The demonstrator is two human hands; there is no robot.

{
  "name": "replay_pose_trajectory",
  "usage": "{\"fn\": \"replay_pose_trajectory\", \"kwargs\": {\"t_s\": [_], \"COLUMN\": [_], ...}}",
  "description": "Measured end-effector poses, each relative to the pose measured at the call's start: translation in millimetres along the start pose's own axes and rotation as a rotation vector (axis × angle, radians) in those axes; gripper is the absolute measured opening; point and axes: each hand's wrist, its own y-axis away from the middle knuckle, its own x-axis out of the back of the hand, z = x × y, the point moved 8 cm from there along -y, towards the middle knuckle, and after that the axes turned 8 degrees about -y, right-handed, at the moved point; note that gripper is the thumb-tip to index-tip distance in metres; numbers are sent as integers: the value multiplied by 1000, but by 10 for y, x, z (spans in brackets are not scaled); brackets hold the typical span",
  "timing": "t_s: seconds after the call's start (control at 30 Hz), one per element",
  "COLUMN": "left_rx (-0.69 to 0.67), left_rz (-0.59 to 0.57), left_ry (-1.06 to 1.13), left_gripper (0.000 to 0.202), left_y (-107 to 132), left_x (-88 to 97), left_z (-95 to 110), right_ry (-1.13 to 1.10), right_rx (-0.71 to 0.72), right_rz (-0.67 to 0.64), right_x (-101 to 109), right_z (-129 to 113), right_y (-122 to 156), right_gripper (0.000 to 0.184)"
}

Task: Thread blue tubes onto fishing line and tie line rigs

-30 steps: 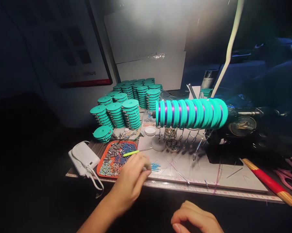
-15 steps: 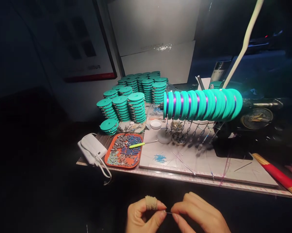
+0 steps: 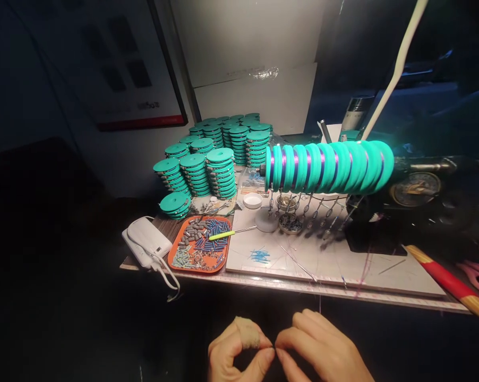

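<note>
Below the table's front edge, my left hand (image 3: pixel 233 347) is closed in a pinch, thumb against forefinger, with a beige wrap round the forefinger. My right hand (image 3: pixel 321 345) pinches close beside it, and the fingertips of both nearly meet. Between them shows only a tiny dark bit, too small to name. Nearest on the table lie thin blue pieces (image 3: pixel 259 255), a thin metal needle-like rod (image 3: pixel 299 263) and a small dark blue piece (image 3: pixel 344 282) on a thread.
Teal foam spools (image 3: pixel 327 167) with purple line sit on a horizontal spindle, small metal parts hanging beneath. Stacked teal spools (image 3: pixel 220 172) stand behind an orange tray (image 3: pixel 170 260) of small parts. A yellow-handled hook (image 3: pixel 222 235), white power bank (image 3: pixel 146 244) and pink scissors (image 3: pixel 476 276) lie around.
My hands have drawn closer together, and the short thin dark length seen between their fingertips is now mostly hidden. The whole view has shifted slightly.
</note>
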Motion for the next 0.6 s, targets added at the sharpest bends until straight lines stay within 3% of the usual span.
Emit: {"fn": "replay_pose_trajectory", "kwargs": {"t_s": [0.23,0.4,0.6], "left_rx": [-11,38,37], "left_rz": [35,124,131], "left_ry": [-47,25,12], "left_gripper": [8,10,11], "left_y": [5,48,74], "left_x": [12,24,-8], "left_z": [44,-24,-54], "right_ry": [50,75,91], "right_rx": [35,55,58], "right_rz": [15,-10,-27], "right_x": [15,-46,-75], "right_z": [-68,-69,-59], "right_y": [-47,-45,-33], "right_gripper": [32,33,34]}}
